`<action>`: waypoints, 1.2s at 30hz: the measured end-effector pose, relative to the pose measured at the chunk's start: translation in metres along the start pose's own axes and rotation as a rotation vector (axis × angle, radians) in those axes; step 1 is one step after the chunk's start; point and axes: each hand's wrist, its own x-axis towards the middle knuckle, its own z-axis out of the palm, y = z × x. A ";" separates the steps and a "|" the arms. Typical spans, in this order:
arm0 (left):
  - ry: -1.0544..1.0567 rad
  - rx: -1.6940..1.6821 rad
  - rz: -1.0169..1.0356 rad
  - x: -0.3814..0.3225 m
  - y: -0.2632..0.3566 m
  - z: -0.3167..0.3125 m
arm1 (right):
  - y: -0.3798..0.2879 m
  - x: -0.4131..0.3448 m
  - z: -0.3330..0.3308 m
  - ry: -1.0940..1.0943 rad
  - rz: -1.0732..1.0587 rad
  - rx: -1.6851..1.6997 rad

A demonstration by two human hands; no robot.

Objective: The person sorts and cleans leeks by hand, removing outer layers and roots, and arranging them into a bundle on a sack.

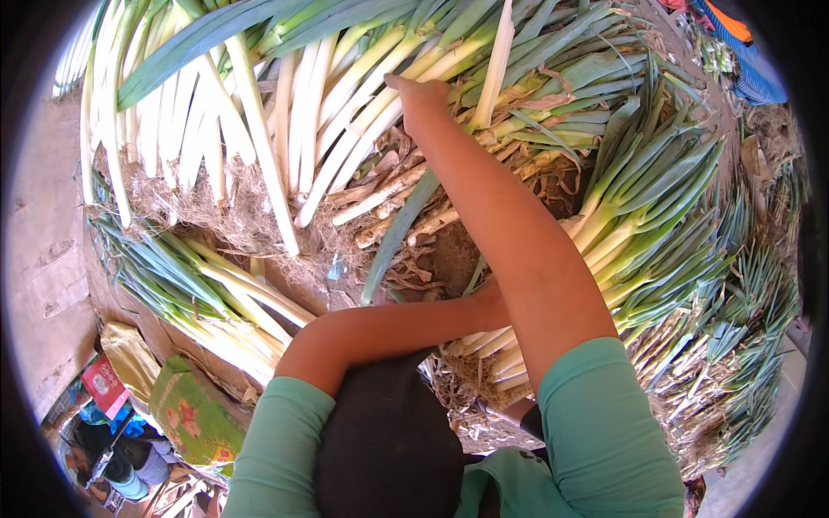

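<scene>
My right hand (424, 100) reaches forward onto the pile of leeks, its fingers at the pale stalks (382, 107); whether they close round one cannot be told. One leek (495, 71) stands out upright just right of that hand. My left forearm crosses beneath my right arm, and my left hand is hidden behind it. Near where it disappears lies a bunch of leeks (609, 239), with green leaves to the upper right and rooted ends toward my body. A loose green leek leaf (401, 236) hangs below the pile, beside dry, brownish stalks (382, 201).
More leeks (220, 304) lie at the left, below the hairy roots (194, 194) of the pile. A green printed sack (194, 414) and a red packet (103, 385) are at lower left. Further leeks (732, 362) are heaped at right. Blue striped cloth (761, 78) shows at upper right.
</scene>
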 end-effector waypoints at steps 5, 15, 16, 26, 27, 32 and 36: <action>-0.006 -0.110 -0.020 0.003 0.011 -0.009 | -0.010 -0.027 -0.005 0.088 0.042 0.216; 0.121 1.157 0.192 0.001 -0.047 0.026 | -0.040 -0.164 -0.058 -0.184 -0.266 0.497; -0.069 1.069 0.000 0.008 -0.036 0.021 | -0.048 -0.181 -0.059 -0.201 -0.327 0.518; 0.024 0.998 0.114 0.005 -0.029 0.018 | -0.186 -0.167 -0.155 -0.089 -0.835 0.348; -0.018 1.020 0.050 0.005 -0.008 0.017 | -0.203 -0.168 -0.182 -0.075 -0.874 0.348; -0.048 0.494 0.046 -0.006 -0.024 0.018 | -0.225 -0.187 -0.295 -0.080 -0.798 0.203; -0.059 1.183 -0.033 0.002 -0.001 0.020 | -0.163 -0.184 -0.385 0.187 -0.447 0.036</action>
